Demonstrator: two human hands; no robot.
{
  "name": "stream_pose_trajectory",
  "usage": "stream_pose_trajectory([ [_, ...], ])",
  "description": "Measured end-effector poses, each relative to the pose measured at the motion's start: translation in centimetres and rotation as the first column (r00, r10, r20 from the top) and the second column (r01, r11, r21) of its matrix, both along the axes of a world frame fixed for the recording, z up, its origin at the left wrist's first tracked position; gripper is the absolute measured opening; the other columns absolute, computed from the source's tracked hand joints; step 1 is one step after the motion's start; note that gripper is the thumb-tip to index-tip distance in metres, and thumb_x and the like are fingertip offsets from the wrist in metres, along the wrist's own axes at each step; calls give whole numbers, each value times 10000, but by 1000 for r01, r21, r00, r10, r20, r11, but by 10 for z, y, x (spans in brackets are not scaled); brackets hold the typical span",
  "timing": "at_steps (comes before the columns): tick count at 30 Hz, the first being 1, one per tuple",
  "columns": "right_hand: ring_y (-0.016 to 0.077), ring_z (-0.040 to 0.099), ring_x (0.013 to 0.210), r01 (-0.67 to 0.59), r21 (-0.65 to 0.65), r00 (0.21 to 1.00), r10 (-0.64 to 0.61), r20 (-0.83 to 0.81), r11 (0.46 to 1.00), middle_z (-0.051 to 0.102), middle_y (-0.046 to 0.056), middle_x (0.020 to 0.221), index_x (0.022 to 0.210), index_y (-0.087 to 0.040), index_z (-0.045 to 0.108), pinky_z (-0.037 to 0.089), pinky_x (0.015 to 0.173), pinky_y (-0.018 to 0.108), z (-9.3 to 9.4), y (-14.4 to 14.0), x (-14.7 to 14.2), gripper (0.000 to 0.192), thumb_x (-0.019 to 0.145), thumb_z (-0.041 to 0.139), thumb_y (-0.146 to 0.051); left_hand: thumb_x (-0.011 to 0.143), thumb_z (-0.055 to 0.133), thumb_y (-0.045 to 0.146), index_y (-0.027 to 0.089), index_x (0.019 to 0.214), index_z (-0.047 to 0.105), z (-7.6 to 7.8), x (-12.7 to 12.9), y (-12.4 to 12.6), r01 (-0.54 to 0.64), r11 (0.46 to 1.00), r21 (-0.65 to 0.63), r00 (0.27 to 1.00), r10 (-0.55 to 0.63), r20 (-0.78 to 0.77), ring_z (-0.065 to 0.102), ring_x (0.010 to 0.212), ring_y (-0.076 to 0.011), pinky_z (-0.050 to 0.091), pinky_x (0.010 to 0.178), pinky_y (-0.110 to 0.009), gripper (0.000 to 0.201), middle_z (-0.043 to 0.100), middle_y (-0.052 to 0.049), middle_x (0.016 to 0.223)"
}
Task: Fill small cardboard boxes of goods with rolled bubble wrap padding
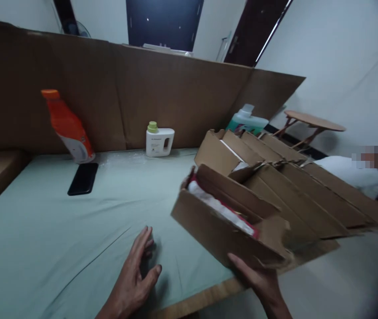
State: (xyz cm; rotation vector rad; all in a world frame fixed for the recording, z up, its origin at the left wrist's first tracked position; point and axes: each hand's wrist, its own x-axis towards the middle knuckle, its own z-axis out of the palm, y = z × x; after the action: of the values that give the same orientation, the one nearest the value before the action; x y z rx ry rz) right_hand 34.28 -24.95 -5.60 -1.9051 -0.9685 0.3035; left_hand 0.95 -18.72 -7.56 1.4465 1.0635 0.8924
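Behind everything, a long cardboard wall [149, 88] stands upright along the far edge of the table [43, 230], which is covered by a pale green cloth. On the right part of this table, and partly over its near edge, lies a row of flat cardboard boxes [308, 195], leaning one on the other. Nearest to you is the front box [222, 230], open on top, with a white and red package [222, 208] inside.

Your right hand [262, 283] supports this front box from below, at its lower corner; the fingers are under the cardboard, so you cannot tell how tightly they close. Your left hand [132, 274] rests flat on the cloth, left of the box, with the fingers spread apart and holding nothing.

It seems you are handling the front box apart from the row, and its weight hangs past the table edge.

Far from the box, near the wall, stand an orange bottle [67, 126], a small white jug [159, 141] and a green bottle [247, 119]. A black phone [82, 178] lies by the orange bottle.
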Motion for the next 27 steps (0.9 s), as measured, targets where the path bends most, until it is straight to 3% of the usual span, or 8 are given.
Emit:
stream_pose_trajectory([
  [5,337,625,1128,271,206,952,-294,91,940,657,144,1196,1306,-146,549,445,1075,559,14,-14,20,851,609,833,-544,908,615,450,298,1396,583,-6,4,-1,131,991,12,991,-130,-39,678,1161,-305,553,1002,-492,512,555,-150,1466],
  [9,347,598,1135,327,162,939,-339,55,931,615,160,1220,1334,-154,516,429,1056,579,7,-23,15,837,670,776,-593,911,610,447,309,1341,635,-10,-6,-5,113,993,39,992,-110,-58,699,1121,-302,581,964,-472,452,601,-137,1420],
  [12,330,599,1084,334,146,938,-344,46,931,605,151,1232,1327,-180,527,447,1021,570,2,-34,19,825,664,781,-601,913,608,411,292,1338,642,-1,1,-2,129,989,65,989,-124,-74,703,1107,-303,582,960,-471,443,592,-147,1430],
  [16,316,624,1040,228,117,974,-227,-27,967,650,126,1130,1278,-178,555,480,984,521,9,-30,34,793,644,783,-595,876,596,293,292,1545,389,23,63,29,274,952,139,961,-267,-68,553,1331,-345,503,1052,-545,700,397,-150,1598],
  [19,345,627,1053,246,50,969,-245,-27,968,667,135,1089,1235,-163,573,483,966,531,8,-27,40,790,629,762,-635,740,684,275,157,1603,222,33,139,61,443,877,185,897,-433,-96,197,1540,-403,318,1183,-603,986,146,-213,1681],
  [23,356,607,1079,245,27,968,-246,51,969,644,144,1156,1221,-178,572,447,996,557,-14,-44,38,767,651,733,-665,634,716,247,52,1600,137,23,214,65,481,855,192,877,-470,-100,105,1555,-415,222,1234,-569,1143,13,-273,1677],
  [25,334,626,1016,249,31,964,-251,91,968,654,124,1123,1204,-196,575,465,971,532,-24,-57,36,731,666,723,-668,638,702,240,103,1611,105,13,227,51,454,868,201,890,-452,-60,108,1558,-398,247,1234,-544,1151,-42,-229,1689],
  [27,309,641,924,271,24,957,-272,104,962,669,102,1049,1158,-209,591,501,902,495,-28,-67,36,685,674,709,-679,646,691,228,159,1609,147,6,227,41,439,874,210,896,-443,-28,131,1557,-379,256,1236,-527,1108,20,-184,1699],
])
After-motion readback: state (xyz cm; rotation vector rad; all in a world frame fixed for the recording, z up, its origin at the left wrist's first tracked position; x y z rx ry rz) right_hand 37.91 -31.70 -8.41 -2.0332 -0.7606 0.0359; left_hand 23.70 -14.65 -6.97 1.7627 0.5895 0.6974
